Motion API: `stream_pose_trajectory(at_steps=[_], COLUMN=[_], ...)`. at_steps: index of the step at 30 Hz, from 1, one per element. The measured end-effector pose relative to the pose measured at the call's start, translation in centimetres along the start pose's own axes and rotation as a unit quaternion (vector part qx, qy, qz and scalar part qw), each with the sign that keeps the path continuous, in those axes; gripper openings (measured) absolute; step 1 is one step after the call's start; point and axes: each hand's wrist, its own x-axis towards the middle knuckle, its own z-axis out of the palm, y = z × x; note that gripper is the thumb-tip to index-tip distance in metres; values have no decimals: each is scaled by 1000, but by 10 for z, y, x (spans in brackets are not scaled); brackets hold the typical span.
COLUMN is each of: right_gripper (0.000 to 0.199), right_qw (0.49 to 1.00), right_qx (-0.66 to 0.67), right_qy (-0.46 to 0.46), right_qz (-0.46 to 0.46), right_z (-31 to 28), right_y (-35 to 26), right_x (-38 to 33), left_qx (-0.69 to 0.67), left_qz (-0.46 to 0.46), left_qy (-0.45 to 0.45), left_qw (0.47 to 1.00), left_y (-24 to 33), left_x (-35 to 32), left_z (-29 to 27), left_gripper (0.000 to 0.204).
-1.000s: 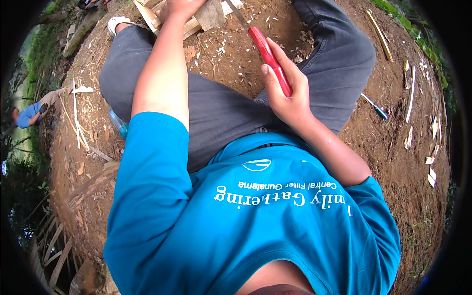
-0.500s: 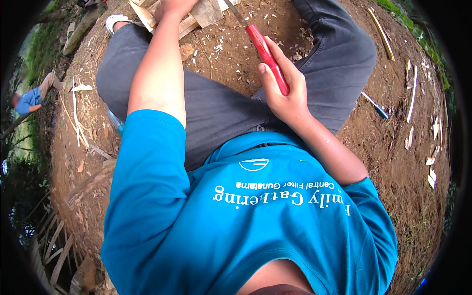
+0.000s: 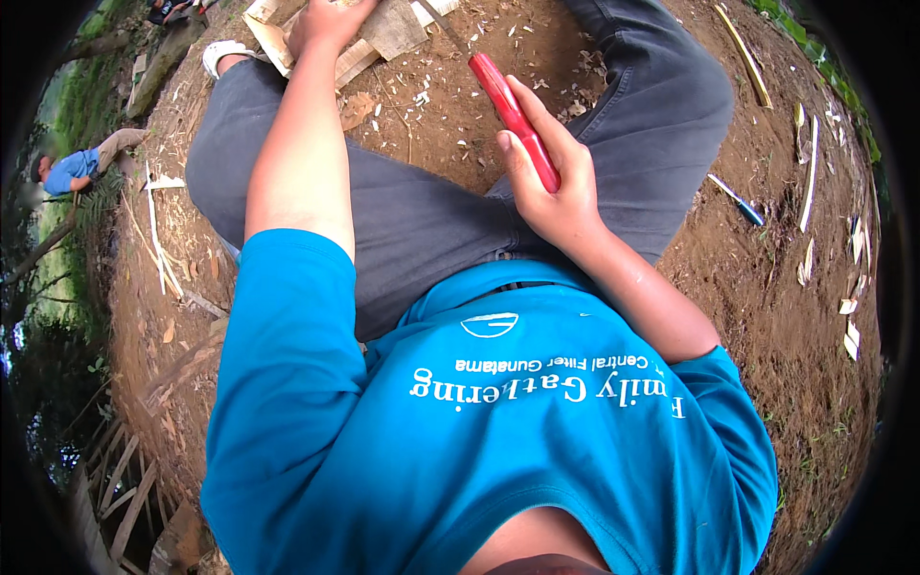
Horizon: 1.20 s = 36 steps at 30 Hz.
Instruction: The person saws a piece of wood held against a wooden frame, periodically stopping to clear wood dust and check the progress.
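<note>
Right hand (image 3: 563,192) wrapped round a smooth red handle (image 3: 496,88) between the legs (image 3: 661,105), its metal blade (image 3: 447,28) beside rough, flat wood pieces (image 3: 395,31); left hand (image 3: 329,26) at the wood (fingers partly cut off, can't tell the grip). Pale shavings (image 3: 422,97) dot brown soil (image 3: 446,149).

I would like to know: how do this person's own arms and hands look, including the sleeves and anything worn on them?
The left hand and right hand are gloveless; no watch or bracelet shows. The left forearm and right forearm are uncovered. The left sleeve and right sleeve are short, blue and creased.
</note>
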Motion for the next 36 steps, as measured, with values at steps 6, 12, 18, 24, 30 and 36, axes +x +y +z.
stream_pose_trajectory(at_steps=[6, 12, 18, 24, 30, 36], right_gripper=[48, 46, 56, 56, 55, 56], right_qw=[999, 999, 991, 992, 998, 999], right_qx=[-18, -33, 121, 118, 56, 36], right_qy=[36, 14, -8, -32, -39, -38], right_qz=[-18, 1, 47, 25, 10, 8], right_z=[52, 25, -16, -17, -1, 18], right_y=[17, 5, -41, -47, -39, -38], right_x=[73, 69, 30, 46, 48, 38], left_qx=[-10, 18, 17, -117, -205, -307], left_qz=[5, -30, -16, 18, -98, 56], left_qy=[-1, 9, 17, 80, 77, 73], left_qw=[1000, 999, 1000, 990, 971, 947], left_y=[-2, 19, 5, -62, -52, -74], left_x=[9, -7, -25, -29, -34, -9], left_z=[10, -8, -4, 34, 28, 38], left_gripper=[90, 95, 98, 84, 92, 61])
